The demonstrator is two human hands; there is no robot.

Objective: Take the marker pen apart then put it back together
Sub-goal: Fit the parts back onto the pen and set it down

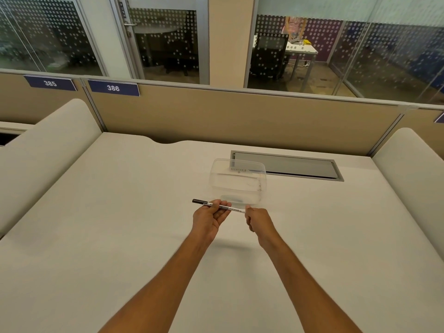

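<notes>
A whiteboard marker pen (235, 209) with a white barrel and a black cap at its left end is held level above the desk. My left hand (210, 218) cradles the barrel near the cap, palm up, fingers curled around it. My right hand (258, 221) pinches the barrel's right end between thumb and fingers. The cap sits on the pen. The pen's right tip is hidden inside my right hand.
A clear plastic container (237, 181) stands on the white desk (120, 224) just beyond the pen. Behind it lies a grey cable hatch (300, 167). A tan partition (240, 116) closes the desk's far edge, with rounded white dividers on both sides.
</notes>
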